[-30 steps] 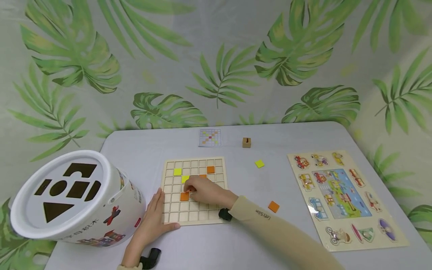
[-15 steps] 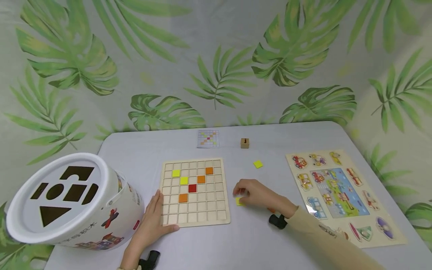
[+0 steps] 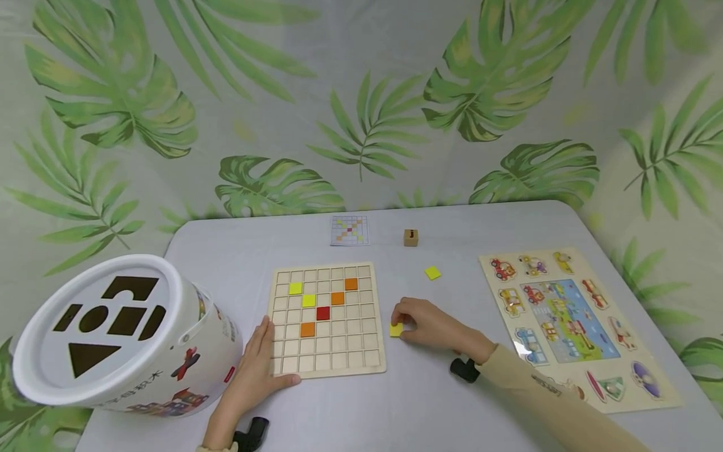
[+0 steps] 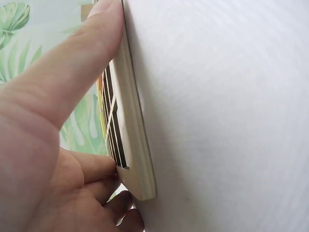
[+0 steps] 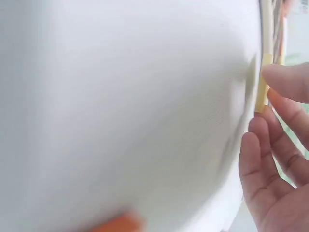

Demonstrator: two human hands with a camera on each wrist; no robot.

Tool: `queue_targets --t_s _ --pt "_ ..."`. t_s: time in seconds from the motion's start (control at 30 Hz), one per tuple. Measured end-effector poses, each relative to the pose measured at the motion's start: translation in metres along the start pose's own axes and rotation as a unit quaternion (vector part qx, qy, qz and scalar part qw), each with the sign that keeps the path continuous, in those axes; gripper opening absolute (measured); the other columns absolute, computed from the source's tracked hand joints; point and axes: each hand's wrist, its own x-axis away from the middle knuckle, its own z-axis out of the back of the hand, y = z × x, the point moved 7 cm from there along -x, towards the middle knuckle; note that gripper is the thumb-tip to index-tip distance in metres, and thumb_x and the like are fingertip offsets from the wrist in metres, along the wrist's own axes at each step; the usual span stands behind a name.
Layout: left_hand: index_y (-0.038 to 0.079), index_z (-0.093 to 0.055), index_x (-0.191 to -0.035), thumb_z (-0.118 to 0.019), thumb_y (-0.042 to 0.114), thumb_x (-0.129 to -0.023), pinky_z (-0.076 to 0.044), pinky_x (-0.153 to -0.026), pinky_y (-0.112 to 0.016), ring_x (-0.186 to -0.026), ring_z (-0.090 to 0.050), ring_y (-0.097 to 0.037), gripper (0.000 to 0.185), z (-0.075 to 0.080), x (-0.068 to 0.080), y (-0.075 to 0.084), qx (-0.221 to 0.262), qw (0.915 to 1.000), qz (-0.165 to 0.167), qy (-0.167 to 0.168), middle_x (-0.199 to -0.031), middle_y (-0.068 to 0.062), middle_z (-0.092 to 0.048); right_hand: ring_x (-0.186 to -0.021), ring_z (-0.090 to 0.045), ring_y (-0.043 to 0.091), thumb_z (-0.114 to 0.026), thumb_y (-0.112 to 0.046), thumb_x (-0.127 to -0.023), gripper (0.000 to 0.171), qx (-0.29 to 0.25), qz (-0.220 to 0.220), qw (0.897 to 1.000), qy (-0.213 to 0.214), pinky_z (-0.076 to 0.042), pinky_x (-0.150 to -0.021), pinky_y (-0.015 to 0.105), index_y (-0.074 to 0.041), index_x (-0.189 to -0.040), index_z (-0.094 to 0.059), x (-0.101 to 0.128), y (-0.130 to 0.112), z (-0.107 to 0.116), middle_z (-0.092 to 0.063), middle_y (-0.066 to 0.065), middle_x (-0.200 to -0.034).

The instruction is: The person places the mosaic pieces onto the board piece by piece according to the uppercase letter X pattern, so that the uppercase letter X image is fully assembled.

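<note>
A wooden grid board [image 3: 344, 345] lies on the table, with yellow, orange and red square tiles set along two diagonals. My left hand [image 3: 257, 367] rests at its near left corner, straight fingers along the left edge and thumb against the front edge; in the left wrist view the thumb [image 4: 72, 67] touches the rim. Just right of the board, my right hand [image 3: 429, 323] pinches a yellow tile [image 3: 396, 329]. The right wrist view shows that tile [image 5: 262, 92] between thumb and fingers. Another yellow tile [image 3: 432, 272] lies loose farther back.
A white bucket [image 3: 34, 376] with shaped holes in its lid stands at the left. A vehicle puzzle board [image 3: 508, 370] lies at the right. Behind sit a small pattern card [image 3: 349, 238] and a wooden block [image 3: 410, 238]. An orange tile [image 5: 116, 224] shows blurred in the right wrist view.
My right hand has moved from over the grid board to its right side, uncovering a red tile there, and now pinches a yellow tile, shifted slightly left. The left hand has stayed put.
</note>
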Motion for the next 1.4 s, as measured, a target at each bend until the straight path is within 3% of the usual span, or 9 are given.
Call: queue_targets --t_s 0.3,0.57,0.8,1.07,1.4 --pt "-0.013 -0.013 -0.147 -0.086 0.038 -0.066 -0.011 -0.107 -0.064 -0.139 -0.003 -0.05 0.121 0.001 -0.001 0.001 0.0 1.0 0.0 -0.004 -0.155 -0.028 -0.004 -0.082 -0.053 0.016 -0.07 0.0 -0.08 0.016 -0.027 0.036 0.999 0.007 -0.046 -0.073 0.024 -0.008 -0.094 -0.066 -0.04 -0.031 -0.018 -0.057 -0.003 -0.089" --pt "-0.013 -0.012 -0.147 -0.086 0.039 -0.066 -0.012 -0.107 -0.064 -0.139 -0.004 -0.049 0.121 0.0 -0.002 0.0 -0.004 1.0 -0.001 -0.006 -0.155 -0.028 -0.004 -0.081 -0.05 0.013 -0.067 0.001 -0.081 0.015 0.015 0.032 0.999 -0.007 -0.045 -0.072 0.021 -0.009 -0.092 -0.067 -0.071 -0.053 -0.041 -0.058 -0.003 -0.089" --pt "-0.012 -0.012 -0.147 -0.086 0.039 -0.066 -0.013 -0.107 -0.063 -0.139 -0.005 -0.049 0.121 0.0 -0.003 -0.001 -0.007 1.0 0.0 -0.005 -0.155 -0.027 -0.004 -0.084 -0.049 0.012 -0.064 0.005 -0.081 0.018 0.035 0.027 0.999 -0.009 -0.045 -0.076 0.022 -0.009 -0.092 -0.068 -0.077 -0.061 -0.046 -0.059 -0.002 -0.091" --pt "-0.013 -0.014 -0.147 -0.087 0.036 -0.065 -0.013 -0.107 -0.064 -0.139 -0.005 -0.049 0.12 -0.001 -0.003 -0.001 -0.001 1.0 -0.003 0.002 -0.155 -0.028 -0.005 -0.085 -0.052 0.014 -0.065 0.002 -0.083 0.02 -0.008 -0.005 1.0 0.003 -0.046 -0.077 0.026 -0.006 -0.101 -0.067 -0.047 -0.041 -0.017 -0.06 0.0 -0.095" --pt "-0.012 -0.012 -0.147 -0.087 0.035 -0.066 -0.012 -0.107 -0.063 -0.139 -0.003 -0.048 0.12 -0.001 -0.002 -0.002 -0.009 0.9999 0.007 -0.004 -0.156 -0.027 -0.003 -0.087 -0.055 0.019 -0.071 0.001 -0.08 0.022 -0.036 -0.047 0.997 0.056 -0.05 -0.075 0.035 -0.006 -0.101 -0.066 0.039 0.012 0.028 -0.062 0.001 -0.094"
